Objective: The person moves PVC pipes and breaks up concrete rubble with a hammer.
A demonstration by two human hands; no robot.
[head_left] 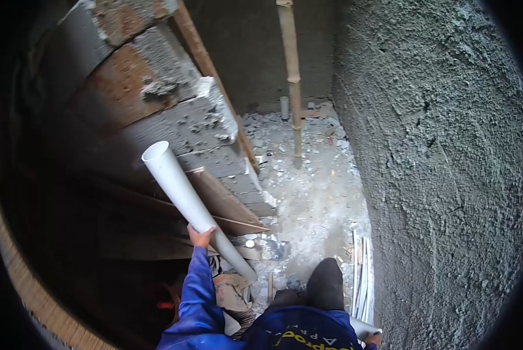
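A long, wide white pipe (182,195) leans at a slant on the left, its open end up. My left hand (200,237) is wrapped round its middle, and its lower end comes down near a crumpled brown sack (232,291). At the bottom right, my right hand (374,338) is closed on the end of another white pipe (361,328), mostly hidden by my blue shirt.
A broken block wall (179,125) stands on the left with leaning wooden boards (229,204). A bamboo pole (292,76) rises from the rubble-strewn floor (314,198). Rough plaster wall (442,175) bounds the right, with thin white pipes (363,280) along its foot.
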